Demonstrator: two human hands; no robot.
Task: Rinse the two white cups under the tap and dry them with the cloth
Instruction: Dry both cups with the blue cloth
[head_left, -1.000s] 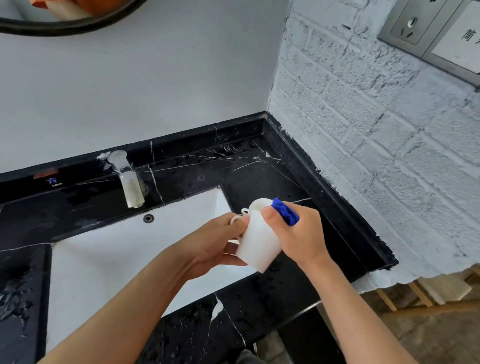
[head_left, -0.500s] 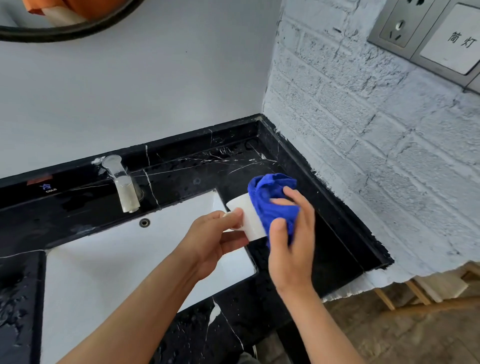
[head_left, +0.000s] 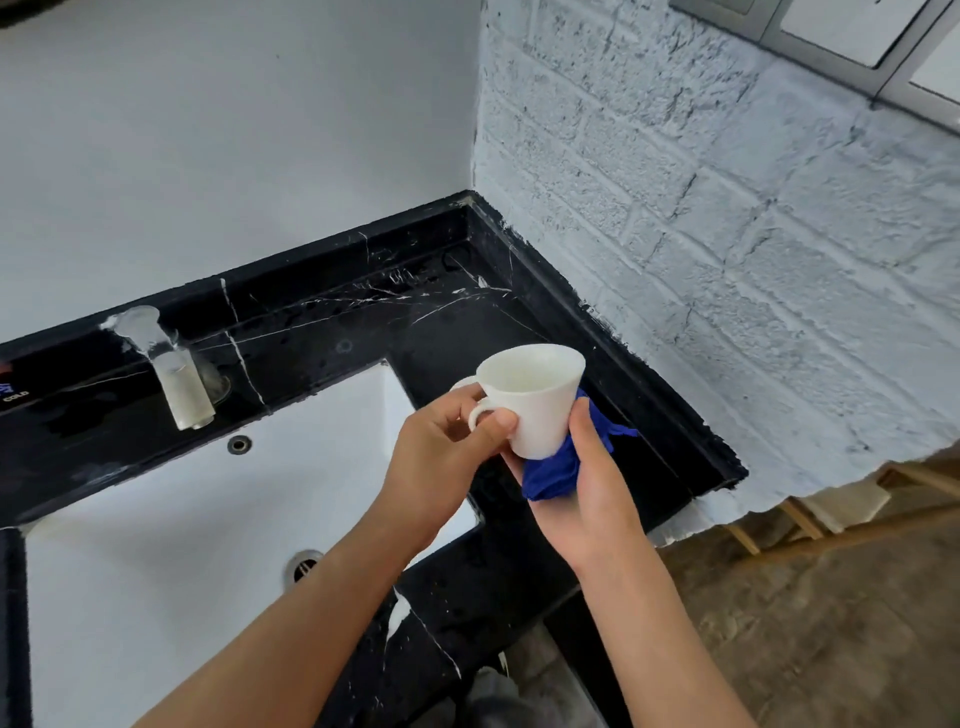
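A white cup (head_left: 535, 397) is held upright over the black counter, just right of the sink, its mouth facing up and away. My left hand (head_left: 447, 457) pinches the cup's handle between thumb and fingers. My right hand (head_left: 587, 488) grips a bunched blue cloth (head_left: 553, 473) and holds it against the cup's base and lower side. The tap (head_left: 171, 371) stands at the back left of the sink, and no water runs from it. Only one cup is in view.
The white sink basin (head_left: 208, 519) with its drain (head_left: 304, 564) lies below my left arm. The wet black marble counter (head_left: 415, 322) ends at a raised edge against the painted brick wall (head_left: 701, 260) on the right. Wooden slats (head_left: 810, 525) show beyond the counter's end.
The cup has turned upright with its mouth now open to view. The blue cloth has moved from over the cup's mouth and side down to its base.
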